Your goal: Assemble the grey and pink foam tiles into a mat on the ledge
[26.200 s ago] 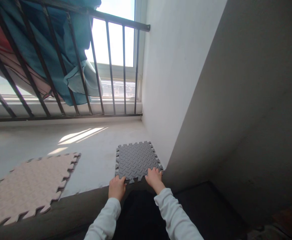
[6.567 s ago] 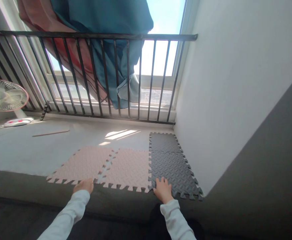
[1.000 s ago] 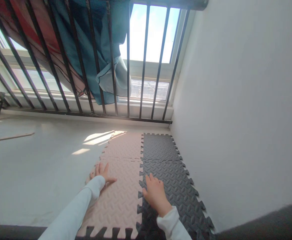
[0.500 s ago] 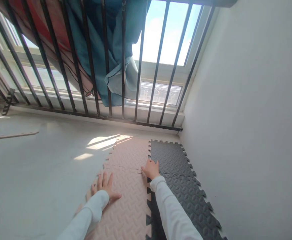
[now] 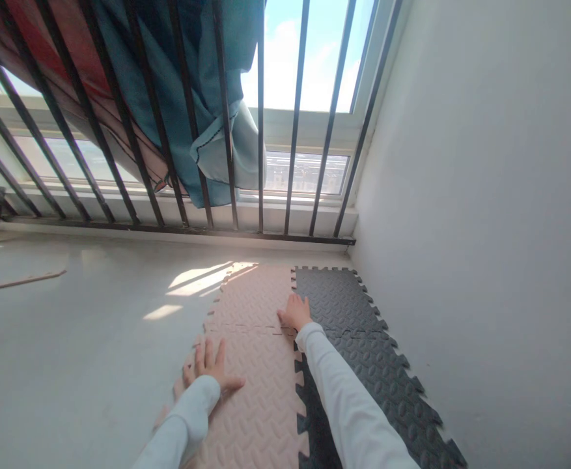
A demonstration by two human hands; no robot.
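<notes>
Resting flat, fingers spread and gripping nothing, the left hand (image 5: 211,371) lies on the left part of the near pink tile (image 5: 256,410). This placement probably steadies the tile, since an open palm spreads the load over the foam. The right hand (image 5: 295,314) is set farther forward, fingers bent, at the corner where the pink and grey tiles meet. Its thumb side touches the pink surface beside the seam (image 5: 246,327); whether it pinches an edge or only presses cannot be told. Such a position would put force directly on the teeth.

The near pink tile adjoins the far pink tile (image 5: 256,293) along that seam, which shows short dark slits close to the right hand. To the right, the near grey tile (image 5: 377,391) and far grey tile (image 5: 334,293) form a parallel column. Full engagement between the two columns cannot be confirmed, as the right sleeve (image 5: 344,397) covers part of the joint.

All four tiles lie on a pale ledge (image 5: 94,332), the grey column running alongside the wall (image 5: 485,195). Beyond stand a railing (image 5: 314,240), a curtain (image 5: 204,85) and a window (image 5: 280,58). A thin stick (image 5: 21,281) lies far left, well apart.
</notes>
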